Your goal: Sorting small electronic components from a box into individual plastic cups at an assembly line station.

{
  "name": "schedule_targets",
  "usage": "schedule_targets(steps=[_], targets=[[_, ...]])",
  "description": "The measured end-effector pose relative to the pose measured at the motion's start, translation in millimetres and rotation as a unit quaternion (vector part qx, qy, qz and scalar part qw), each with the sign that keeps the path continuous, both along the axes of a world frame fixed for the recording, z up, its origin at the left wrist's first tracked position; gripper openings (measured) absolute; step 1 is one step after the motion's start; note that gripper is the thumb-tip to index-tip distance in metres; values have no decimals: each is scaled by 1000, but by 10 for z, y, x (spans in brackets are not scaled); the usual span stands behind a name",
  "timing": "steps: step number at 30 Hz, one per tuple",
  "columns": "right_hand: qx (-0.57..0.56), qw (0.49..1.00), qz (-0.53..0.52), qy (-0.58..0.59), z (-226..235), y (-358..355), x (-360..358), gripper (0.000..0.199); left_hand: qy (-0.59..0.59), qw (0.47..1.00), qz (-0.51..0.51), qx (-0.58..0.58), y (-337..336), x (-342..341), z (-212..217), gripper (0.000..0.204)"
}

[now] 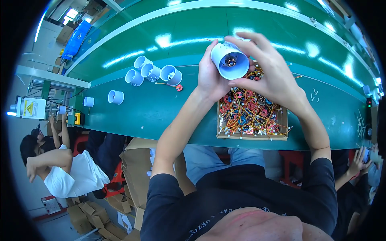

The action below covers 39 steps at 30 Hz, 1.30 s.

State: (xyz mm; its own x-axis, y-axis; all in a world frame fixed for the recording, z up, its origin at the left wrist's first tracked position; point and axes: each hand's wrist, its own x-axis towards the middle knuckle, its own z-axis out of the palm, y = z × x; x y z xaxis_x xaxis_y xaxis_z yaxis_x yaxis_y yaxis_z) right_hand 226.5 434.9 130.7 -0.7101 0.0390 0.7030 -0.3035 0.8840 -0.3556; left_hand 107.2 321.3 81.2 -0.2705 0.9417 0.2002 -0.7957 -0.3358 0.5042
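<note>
A white cup-shaped plastic housing (237,73) is held up above the bench, its open mouth tilted toward me. Inside, at its bottom, sits a small dark round part with copper-coloured spots. My left hand (211,76) wraps round the housing's left side. From the right, my right hand (275,70) curves about it, fingers over the top and thumb by the lower rim. Just below lies a shallow cardboard box (253,137) full of small red, blue and dark round parts with orange-yellow wires and white connectors.
Several white housings (116,97) stand to the left on the green bench (161,120), beside a loose red part with a wire (179,87). White slivers (314,94) lie at right. An open carton (136,170) is by my left. Co-workers sit on both sides.
</note>
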Motion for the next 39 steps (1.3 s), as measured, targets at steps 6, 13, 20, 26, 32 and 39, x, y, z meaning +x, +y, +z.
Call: schedule_targets(steps=[6, 13, 20, 26, 32, 39], targets=[[23, 998, 27, -46, 5, 111, -30, 66, 104, 982, 108, -114, 40, -35, -14, 63], [-8, 998, -2, -54, -15, 267, -69, 68, 360, 867, 332, -85, 114, 107, 14, 45], [-75, 996, 37, -38, -242, 221, -175, 63, 463, 782, 378, -177, 64, -28, -132, 41], [-87, 995, -43, -4, -346, -36, -108, 58, 446, 800, 361, -176, 40, 16, -194, 43], [-96, 995, -36, 12, -295, -74, -49, 58, 466, 786, 385, -133, 69, 64, -148, 46], [-106, 994, -28, 9, -160, -103, 52, 57, 452, 799, 377, -122, 30, 156, -26, 50]])
